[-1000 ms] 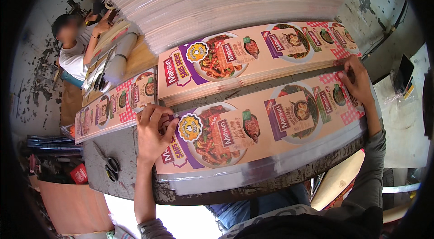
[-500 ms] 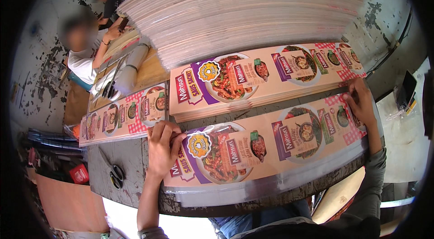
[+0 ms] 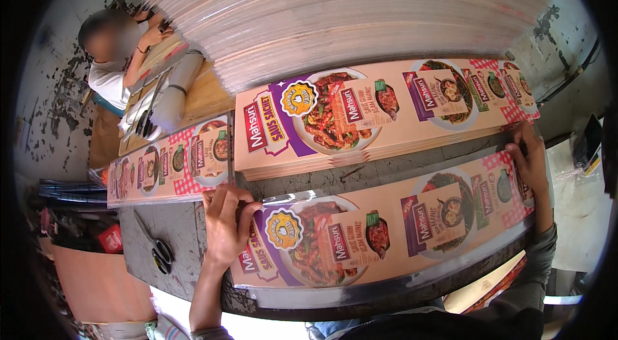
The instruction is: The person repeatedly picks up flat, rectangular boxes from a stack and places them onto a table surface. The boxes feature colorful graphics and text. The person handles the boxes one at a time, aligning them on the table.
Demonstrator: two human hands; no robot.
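Observation:
A long printed cardboard strip (image 3: 393, 237), peach with food pictures and a purple band, lies before me inside a clear plastic sleeve (image 3: 335, 297). Bare film shows along its near edge. At the strip's far left corner, my left hand (image 3: 224, 221) is closed, thumb and fingers pinching the sleeve's edge. My right hand (image 3: 531, 156) is closed at the far right corner, its bent fingers on the same edge. Just beyond lies a stack of matching printed strips (image 3: 380, 115), apart from the sleeved one. Left of it rests a pile of sleeved strips (image 3: 170, 163).
A tall stack of sleeved boards (image 3: 360, 12) rises at the back. Black-handled scissors (image 3: 159, 255) lie on the worn dark table (image 3: 138, 237) at left. A roll of clear film (image 3: 177, 92) sits on a wooden table, where a person in white (image 3: 109, 82) sits.
The sleeved strip has shifted toward me, leaving a wider gap to the stack and less bare film along its near edge. Both hands stay at its far corners. The whole view has shifted slightly.

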